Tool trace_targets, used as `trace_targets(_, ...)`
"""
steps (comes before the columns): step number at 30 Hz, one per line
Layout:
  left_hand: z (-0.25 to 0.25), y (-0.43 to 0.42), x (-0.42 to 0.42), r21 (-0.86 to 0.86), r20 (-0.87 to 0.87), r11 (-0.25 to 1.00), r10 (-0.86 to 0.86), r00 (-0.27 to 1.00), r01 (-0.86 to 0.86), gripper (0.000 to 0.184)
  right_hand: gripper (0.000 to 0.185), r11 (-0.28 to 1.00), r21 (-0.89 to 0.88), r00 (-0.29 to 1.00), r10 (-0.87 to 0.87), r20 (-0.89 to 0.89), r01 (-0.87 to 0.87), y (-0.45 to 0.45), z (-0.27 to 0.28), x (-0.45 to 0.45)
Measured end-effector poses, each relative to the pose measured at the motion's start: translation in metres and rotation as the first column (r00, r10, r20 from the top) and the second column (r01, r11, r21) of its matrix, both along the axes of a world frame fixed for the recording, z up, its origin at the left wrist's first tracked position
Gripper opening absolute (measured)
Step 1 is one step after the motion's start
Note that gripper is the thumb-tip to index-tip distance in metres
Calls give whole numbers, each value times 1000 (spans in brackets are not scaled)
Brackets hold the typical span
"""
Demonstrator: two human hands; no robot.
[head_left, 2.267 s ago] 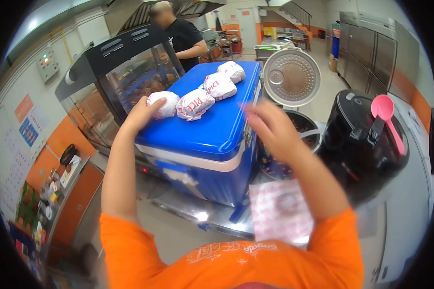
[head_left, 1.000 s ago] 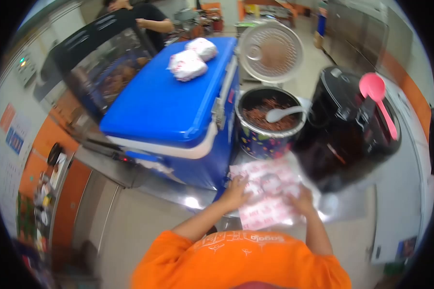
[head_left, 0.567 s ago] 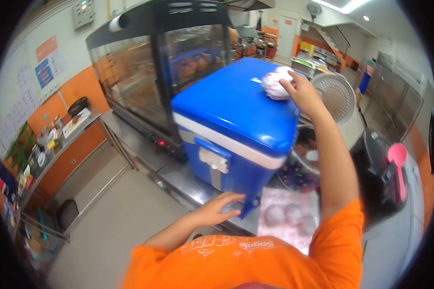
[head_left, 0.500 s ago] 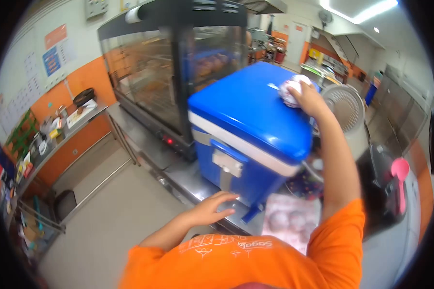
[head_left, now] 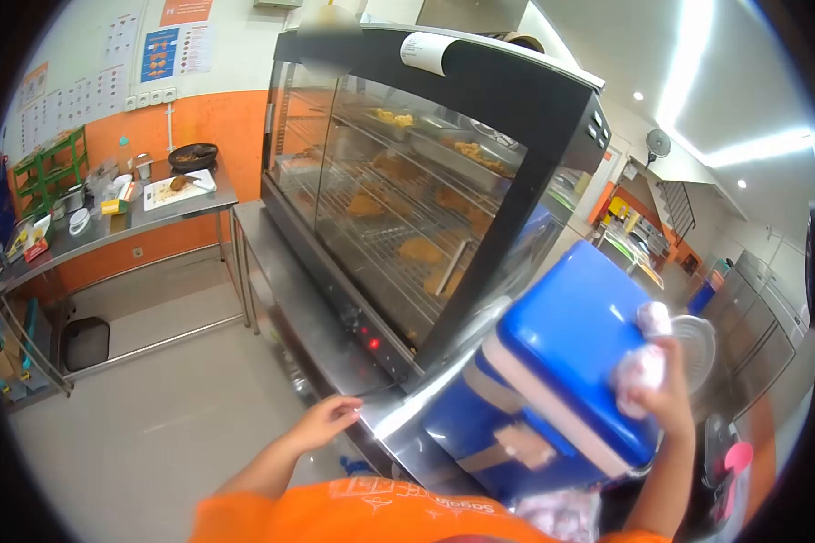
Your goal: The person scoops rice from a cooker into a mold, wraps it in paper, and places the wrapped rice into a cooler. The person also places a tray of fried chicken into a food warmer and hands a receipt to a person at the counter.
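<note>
At the right of the head view, my right hand (head_left: 668, 398) grips a paper-wrapped bundle (head_left: 639, 373), white with reddish print, just over the lid of a blue cooler box (head_left: 561, 317). A second wrapped bundle (head_left: 654, 318) rests on the lid beyond it. The cooler has a white band and a taped front. My left hand (head_left: 328, 423) holds nothing; its fingers stretch toward the steel counter's edge (head_left: 335, 362). More wrapped bundles (head_left: 561, 516) lie below the cooler in a printed sheet or bag, partly cut off by my shirt.
A glass display warmer (head_left: 398, 199) with fried food on racks stands behind the counter. At the left is a steel table (head_left: 181, 206) carrying a cutting board (head_left: 179, 190) and a black pan (head_left: 194, 157). A round perforated lid (head_left: 695, 353) and a pink ladle (head_left: 738, 457) are at the right.
The view has swung left, bringing more of the warmer into sight. One wrapped bundle now sits on the cooler lid, while my right hand holds another. My left hand stays empty.
</note>
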State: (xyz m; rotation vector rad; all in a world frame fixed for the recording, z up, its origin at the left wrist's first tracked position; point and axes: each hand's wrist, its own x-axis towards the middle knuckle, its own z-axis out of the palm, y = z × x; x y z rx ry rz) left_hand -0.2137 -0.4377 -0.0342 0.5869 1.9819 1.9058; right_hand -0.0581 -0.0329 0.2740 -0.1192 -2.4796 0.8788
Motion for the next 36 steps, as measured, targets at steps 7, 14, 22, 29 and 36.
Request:
trace_targets(7, 28, 47, -43, -82, -169, 975, -218, 961, 207, 32, 63, 643, -672, 749, -224, -623, -367, 7, -55, 103)
trace_targets(14, 67, 68, -92, 31, -350, 1000, 7, 937, 4, 34, 47, 229, -966, 435, -863, -259, -121, -20, -147, 199)
trace_targets(22, 131, 116, -114, 85, -594, 986, 165, 788, -142, 48, 43, -194, -980, 355, -914, 197, 46, 3, -326, 260)
trace_targets(29, 120, 139, -117, 132, -547, 953, 301, 781, -274, 46, 47, -204, -835, 312, -861, 402, 512, 7, -390, 269)
trace_targets(36, 118, 148, -88, 228, -499, 932, 360, 788, -281, 52, 46, 241, -341, 332, -912, 240, 909, 15, -379, 239)
